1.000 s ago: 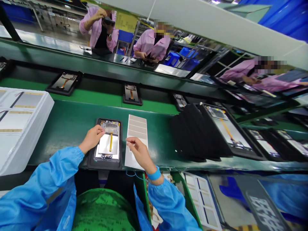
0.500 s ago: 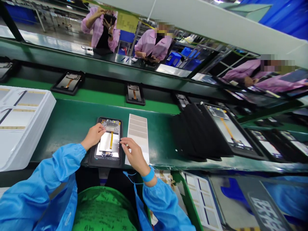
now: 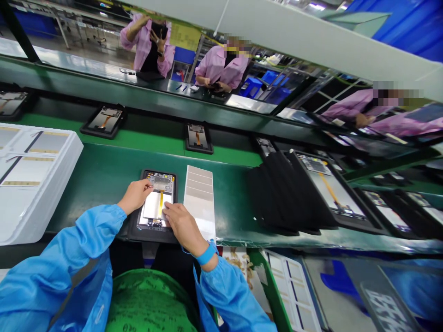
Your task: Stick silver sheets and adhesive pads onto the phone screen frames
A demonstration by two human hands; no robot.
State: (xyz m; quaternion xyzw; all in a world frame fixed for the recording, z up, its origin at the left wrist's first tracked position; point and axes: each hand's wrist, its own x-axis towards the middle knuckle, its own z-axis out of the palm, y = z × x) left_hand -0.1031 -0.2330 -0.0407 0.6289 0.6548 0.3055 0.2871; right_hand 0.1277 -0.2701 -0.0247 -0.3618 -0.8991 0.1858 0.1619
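Note:
An opened tablet (image 3: 157, 172) lies in a black holder on the green bench in front of me. Its circuit board is at the far end, and an orange ribbon cable (image 3: 161, 199) runs down over a flat silver battery (image 3: 150, 205). My left hand (image 3: 137, 195) is closed at the tablet's left side, fingertips pinched by the board's lower edge; what they hold is too small to make out. My right hand (image 3: 183, 226) lies over the tablet's right edge, fingers stretched out and touching the battery beside the cable. Its palm hides the lower right corner.
A sheet of pale adhesive strips (image 3: 199, 198) lies right of the tablet. To the left stands a white tray (image 3: 65, 170) of batteries. Black cases (image 3: 273, 193) lean in a stack at right, near another open tablet (image 3: 325, 184). More tablets sit on the green belt (image 3: 148, 138). Co-workers sit opposite.
My right hand has moved left from the tablet's right edge onto the battery by the ribbon cable. My left hand stays pinched in nearly the same spot.

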